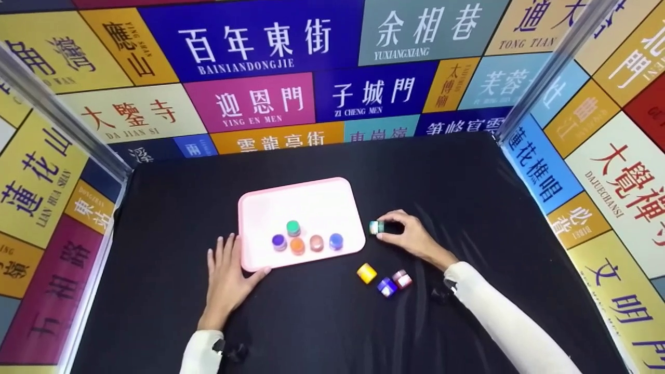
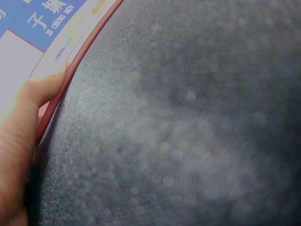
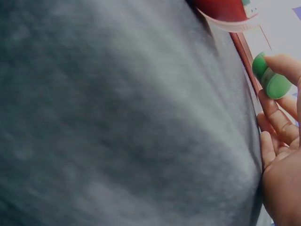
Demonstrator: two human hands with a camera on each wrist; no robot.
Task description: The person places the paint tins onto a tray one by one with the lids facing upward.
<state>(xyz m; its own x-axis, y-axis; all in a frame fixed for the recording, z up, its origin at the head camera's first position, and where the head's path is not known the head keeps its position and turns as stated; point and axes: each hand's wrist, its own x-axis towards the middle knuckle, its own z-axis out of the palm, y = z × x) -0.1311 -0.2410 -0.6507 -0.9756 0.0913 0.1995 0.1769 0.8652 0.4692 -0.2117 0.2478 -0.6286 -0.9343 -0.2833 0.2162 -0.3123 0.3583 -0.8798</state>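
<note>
Between thumb and fingertips, my right hand [image 1: 410, 234] pinches a small green paint jar [image 3: 275, 80] just beyond the right edge of the pink tray [image 1: 311, 200]. My left hand [image 1: 227, 278] rests against the tray's near left corner, fingers straight along the side and thumb at the near rim; the left wrist view shows that thumb [image 2: 47, 87] on the red-looking edge. Inside the tray stand several paint jars: green [image 1: 293, 227], purple [image 1: 279, 242], orange [image 1: 297, 245], pinkish brown [image 1: 316, 242] and blue [image 1: 336, 241].
Right of the tray's near corner, a yellow jar [image 1: 367, 272], a dark blue jar [image 1: 387, 286] and a dark red jar [image 1: 402, 279] lie on the black cloth [image 1: 311, 322]. Printed panels [image 1: 249, 104] wall in the table at the back and sides.
</note>
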